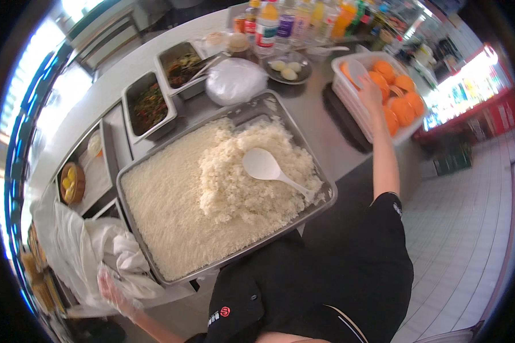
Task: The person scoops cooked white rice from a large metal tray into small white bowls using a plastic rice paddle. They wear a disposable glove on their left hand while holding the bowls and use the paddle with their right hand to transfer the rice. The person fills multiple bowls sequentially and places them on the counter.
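My left hand [113, 291], in a thin clear plastic glove, is at the lower left against a bunched white cloth [90, 244]. Whether its fingers grip the cloth is hard to see. At the upper right my bare right hand [371, 94] reaches into a white plastic basket [352, 100] of orange bowls [401, 110]. Its fingers are on the rim of a tilted bowl with a pale inside [355, 70]. Before me lies a large metal tray [124, 188] of cooked rice [176, 206], heaped on its right half. A white rice paddle [262, 165] rests on the heap.
Two metal pans of chopped vegetables [148, 105] [182, 66] stand beyond the tray, beside a clear plastic bag [236, 80]. A metal bowl [298, 79] holds several peeled eggs. Drink bottles [267, 28] line the back. A small basket [74, 182] holds yellow items at left.
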The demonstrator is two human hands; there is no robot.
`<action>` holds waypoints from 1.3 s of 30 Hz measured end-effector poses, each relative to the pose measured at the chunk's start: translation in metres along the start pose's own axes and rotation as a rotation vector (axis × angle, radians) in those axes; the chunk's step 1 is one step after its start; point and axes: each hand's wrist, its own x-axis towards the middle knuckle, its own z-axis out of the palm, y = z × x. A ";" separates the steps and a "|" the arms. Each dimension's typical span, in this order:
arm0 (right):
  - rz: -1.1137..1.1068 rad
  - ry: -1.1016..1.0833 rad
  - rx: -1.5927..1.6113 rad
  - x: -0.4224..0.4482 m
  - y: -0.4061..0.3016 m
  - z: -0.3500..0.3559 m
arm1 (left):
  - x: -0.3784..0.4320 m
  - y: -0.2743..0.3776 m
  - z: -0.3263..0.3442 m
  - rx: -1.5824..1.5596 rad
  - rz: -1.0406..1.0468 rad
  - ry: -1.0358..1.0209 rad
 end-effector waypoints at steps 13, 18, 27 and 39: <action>0.585 0.021 1.119 0.025 0.073 0.037 | 0.032 0.100 0.042 -0.193 -0.657 0.216; 0.699 0.209 1.366 0.009 -0.078 -0.079 | 0.040 0.146 0.097 -0.504 -0.721 0.077; -0.859 -0.364 1.210 -0.124 -0.369 -0.165 | 0.043 0.203 0.209 -1.971 -1.045 -0.224; -0.094 -0.328 0.453 -0.169 -0.276 -0.124 | 0.013 0.138 0.181 -1.837 -0.928 -0.065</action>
